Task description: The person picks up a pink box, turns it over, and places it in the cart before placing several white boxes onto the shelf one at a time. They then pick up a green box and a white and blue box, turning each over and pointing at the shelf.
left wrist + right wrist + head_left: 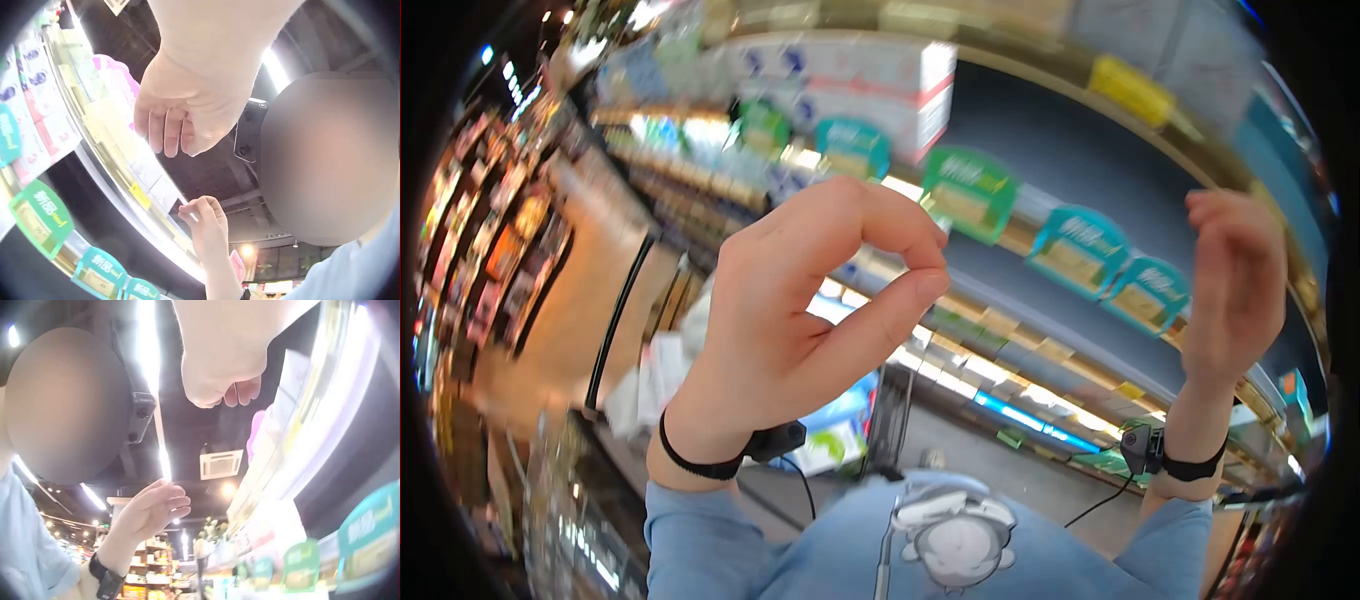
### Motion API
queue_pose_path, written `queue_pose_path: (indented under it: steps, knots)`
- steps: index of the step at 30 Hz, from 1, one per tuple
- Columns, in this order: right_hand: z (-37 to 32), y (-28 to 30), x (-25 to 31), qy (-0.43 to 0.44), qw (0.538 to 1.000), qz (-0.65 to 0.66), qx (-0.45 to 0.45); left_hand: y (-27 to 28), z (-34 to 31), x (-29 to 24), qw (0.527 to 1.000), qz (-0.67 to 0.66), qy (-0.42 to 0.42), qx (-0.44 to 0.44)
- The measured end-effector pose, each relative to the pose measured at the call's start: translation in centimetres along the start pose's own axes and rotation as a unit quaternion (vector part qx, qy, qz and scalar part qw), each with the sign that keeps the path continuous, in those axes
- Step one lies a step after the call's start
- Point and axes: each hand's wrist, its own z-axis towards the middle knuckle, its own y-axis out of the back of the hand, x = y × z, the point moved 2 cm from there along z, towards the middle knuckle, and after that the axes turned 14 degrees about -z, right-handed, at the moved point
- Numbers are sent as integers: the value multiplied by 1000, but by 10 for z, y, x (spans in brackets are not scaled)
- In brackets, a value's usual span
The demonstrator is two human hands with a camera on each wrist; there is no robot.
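My left hand [790, 300] is raised in front of the shelves, its thumb and index finger bent toward each other in a ring with nothing between them. Farther right, my right hand [1235, 285] is also up, fingers loosely bent and holding nothing. In the left wrist view, the left hand's fingers [172, 128] hang softly curled. From the right wrist, the right hand [228, 369] shows partly curled, and the left hand [150, 509] appears below it. Behind the hands, green [970, 195] and teal [1080, 250] price tags line a shelf edge.
White and pink boxes [870, 85] stand on the shelf left of its dark bare stretch [1040, 130]. A yellow label [1130, 88] marks the shelf above. At lower left is a black bar [615, 320] near white bags [665, 375]. Goods racks [500, 240] line the far left.
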Motion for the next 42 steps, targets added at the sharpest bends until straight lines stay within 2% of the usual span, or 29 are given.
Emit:
queue_pose_path:
  steps: [1, 2, 4, 5, 6, 9, 10, 12, 15, 19, 20, 23, 26, 28, 29, 30, 31, 32, 33, 34, 35, 37, 38, 39, 40, 41, 42]
  knots:
    - [-12, -17, 11, 51, 997, 29, 51, 8, -17, 2, 999, -8, 33, -3]
    - [-25, -35, 17, 43, 995, 54, 67, 17, -34, 8, 998, 0, 60, -16]
    - [-61, -77, 28, 42, 977, 83, 190, 32, -72, 29, 994, 59, 75, -59]
    - [-76, -96, 33, 7, 966, 99, 238, 39, -94, 39, 991, 64, 92, -68]
    - [-97, -116, 35, -27, 955, 122, 268, 45, -117, 51, 983, 76, 145, -85]
    - [-161, -172, 44, -52, 897, 190, 396, 53, -194, 84, 931, 110, 333, -102]
    - [-176, -185, 52, -43, 875, 200, 439, 53, -221, 92, 928, 112, 339, -109]
    - [-215, -211, 66, -24, 815, 200, 543, 45, -275, 108, 903, 164, 395, -45]
    - [-266, -239, 87, 26, 771, 209, 601, 26, -335, 122, 874, 171, 454, -21]
    - [-305, -257, 118, 98, 719, 194, 660, 7, -364, 126, 852, 215, 477, -15]
    - [-315, -260, 124, 118, 739, 198, 633, 4, -368, 128, 847, 242, 473, -10]
    - [-328, -267, 135, 151, 734, 175, 639, -4, -379, 135, 844, 279, 458, -22]
    - [-326, -271, 135, 116, 718, 191, 659, 0, -377, 135, 852, 285, 436, -40]
    - [-311, -269, 129, 86, 705, 218, 670, 8, -366, 124, 879, 220, 413, -98]
    - [-295, -266, 125, 31, 759, 252, 599, 12, -357, 118, 880, 219, 410, -95]
    - [-280, -260, 122, -26, 806, 282, 519, 20, -344, 108, 889, 230, 370, -142]
    - [-268, -252, 122, -30, 808, 281, 517, 27, -333, 98, 893, 241, 329, -190]
    - [-257, -247, 121, -180, 740, 334, 555, 30, -321, 91, 894, 255, 310, -199]
    - [-255, -244, 119, -324, 650, 379, 574, 30, -313, 89, 896, 256, 307, -195]
    - [-261, -246, 115, -365, 598, 451, 553, 30, -305, 87, 901, 244, 277, -226]
    - [-257, -243, 114, -367, 603, 451, 546, 31, -298, 86, 906, 230, 245, -256]
    - [-231, -227, 119, -501, 439, 570, 481, 29, -285, 88, 917, 212, 231, -248]
    - [-224, -223, 117, -492, 469, 574, 457, 28, -279, 91, 923, 194, 215, -252]
    - [-219, -220, 113, -495, 476, 572, 449, 26, -273, 93, 929, 176, 199, -256]
    - [-213, -217, 107, -471, 513, 568, 440, 23, -267, 93, 934, 171, 194, -248]
    - [-207, -213, 102, -446, 548, 562, 430, 21, -262, 95, 926, 26, 242, -290]
    - [-199, -208, 100, -444, 559, 582, 389, 20, -258, 97, 894, -119, 288, -324]
